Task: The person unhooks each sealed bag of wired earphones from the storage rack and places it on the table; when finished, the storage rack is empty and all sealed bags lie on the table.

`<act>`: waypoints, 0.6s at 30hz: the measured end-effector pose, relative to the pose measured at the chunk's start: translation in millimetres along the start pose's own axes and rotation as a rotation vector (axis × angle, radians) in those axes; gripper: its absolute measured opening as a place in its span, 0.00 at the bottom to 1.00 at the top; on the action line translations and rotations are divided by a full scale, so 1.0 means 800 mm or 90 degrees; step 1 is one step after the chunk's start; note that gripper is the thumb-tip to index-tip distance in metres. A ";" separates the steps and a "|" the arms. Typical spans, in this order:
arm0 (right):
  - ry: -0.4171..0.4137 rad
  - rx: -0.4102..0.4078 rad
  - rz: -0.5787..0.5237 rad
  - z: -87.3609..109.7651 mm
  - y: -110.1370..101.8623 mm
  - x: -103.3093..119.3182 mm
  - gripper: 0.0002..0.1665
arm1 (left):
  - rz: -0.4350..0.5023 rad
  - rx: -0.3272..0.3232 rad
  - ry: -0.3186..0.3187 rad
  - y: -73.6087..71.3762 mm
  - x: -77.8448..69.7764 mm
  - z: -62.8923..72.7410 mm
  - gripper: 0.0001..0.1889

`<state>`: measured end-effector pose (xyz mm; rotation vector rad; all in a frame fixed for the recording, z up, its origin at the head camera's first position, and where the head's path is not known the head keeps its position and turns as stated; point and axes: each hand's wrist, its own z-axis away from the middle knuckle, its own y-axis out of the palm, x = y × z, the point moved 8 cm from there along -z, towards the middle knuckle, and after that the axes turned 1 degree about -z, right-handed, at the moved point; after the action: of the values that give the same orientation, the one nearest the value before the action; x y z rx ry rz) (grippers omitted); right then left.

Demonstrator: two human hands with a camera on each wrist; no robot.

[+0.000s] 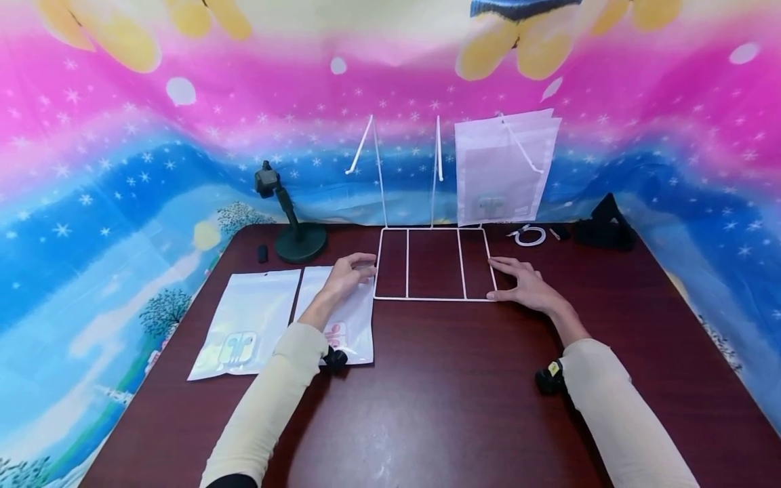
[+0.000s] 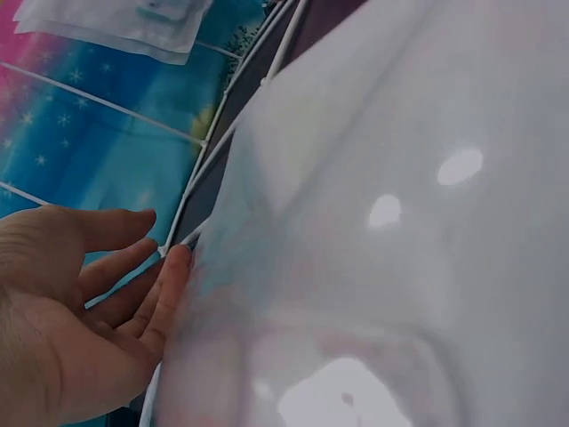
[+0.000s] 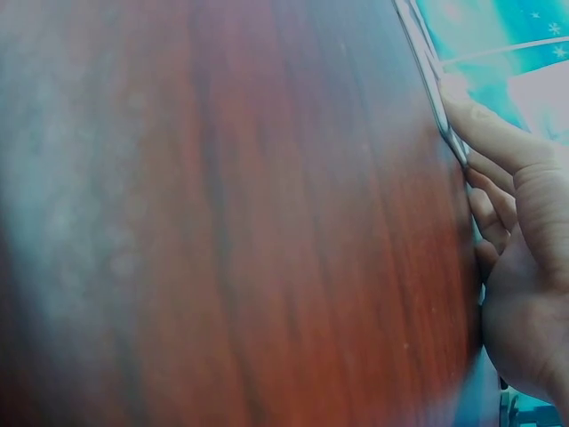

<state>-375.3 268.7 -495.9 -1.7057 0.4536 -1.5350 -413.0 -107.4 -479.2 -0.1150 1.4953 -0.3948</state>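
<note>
A white wire display rack (image 1: 421, 298) stands at the back of the table, with a flat base and three upright hook arms. White pouches (image 1: 503, 163) hang from its right hook; the left and middle hooks carry nothing. My left hand (image 1: 349, 276) is beside the base's left side, its fingers loosely bent at the wire. Under that wrist lies a white pouch with a red earphone picture (image 1: 335, 332), which fills much of the left wrist view. My right hand (image 1: 527, 286) touches the base's right side, thumb at the front corner and fingers extended along the side wire.
Another white pouch with an earphone picture (image 1: 256, 318) lies at the left. Behind it are a dark green stand (image 1: 300, 242) and a small black object (image 1: 262, 253). At the back right are a coiled white cable (image 1: 529, 236) and a black holder (image 1: 606, 227). A patterned cloth (image 1: 274, 122) hangs behind.
</note>
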 end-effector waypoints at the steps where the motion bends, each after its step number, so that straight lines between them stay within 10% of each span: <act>1: 0.001 0.000 -0.001 0.000 0.000 0.000 0.53 | -0.013 0.001 0.006 0.000 0.000 0.000 0.23; 18: 0.008 0.036 -0.041 0.001 -0.007 -0.001 0.52 | -0.108 0.011 0.033 0.006 0.013 0.009 0.27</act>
<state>-375.7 272.9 -492.4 -1.6828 0.3625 -1.5902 -404.4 -107.2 -490.1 -0.2207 1.5378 -0.5509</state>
